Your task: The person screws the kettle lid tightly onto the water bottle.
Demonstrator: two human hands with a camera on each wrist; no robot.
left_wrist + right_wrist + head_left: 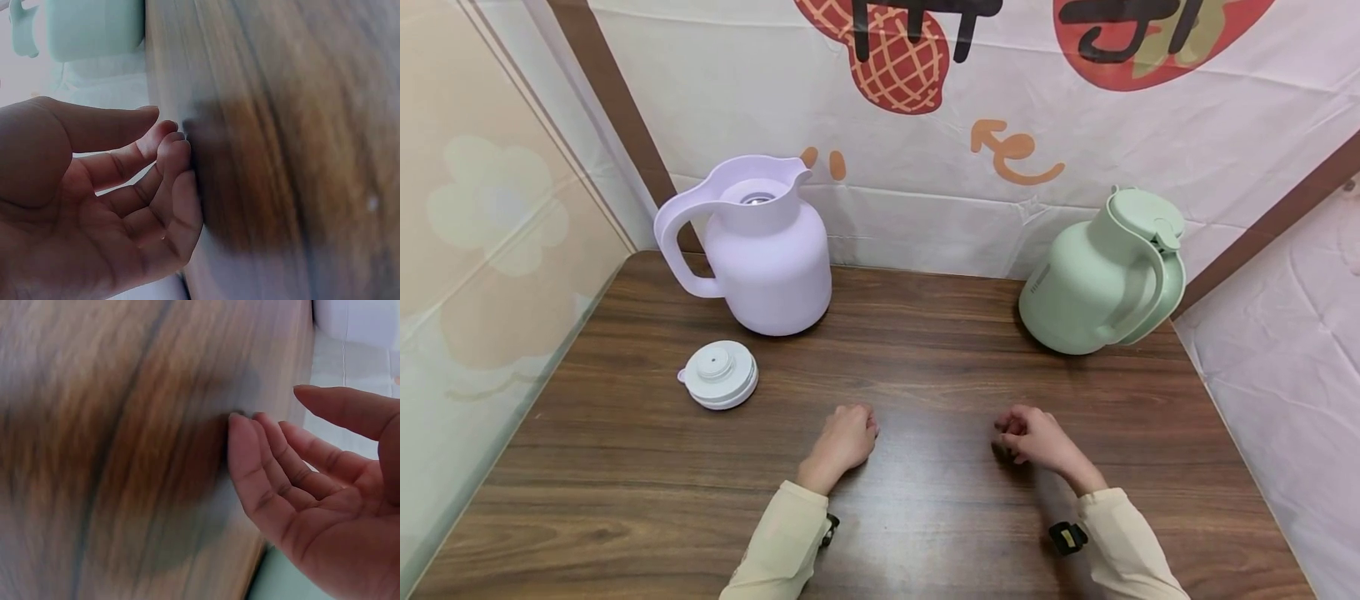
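Note:
My left hand (842, 437) rests on the brown wooden table (925, 533) with its fingers loosely curled. In the left wrist view nothing lies between the thumb and fingers. Across from it, my right hand (1033, 435) rests its little-finger side on the wood, fingers gently bent and holding nothing. At the back left a lavender thermos jug (771, 267) stands upright, its top uncovered. A round whitish lid (721, 375) lies on the table in front of that jug, left of my left hand. A light green thermos jug (1086, 283) with its lid on stands at the back right.
Behind the table hangs a white cloth (917, 225) printed with red and orange pictures, close to both jugs. More pale cloth panels line the left and right table edges. Dark watch-like bands (1067, 537) sit at both wrists.

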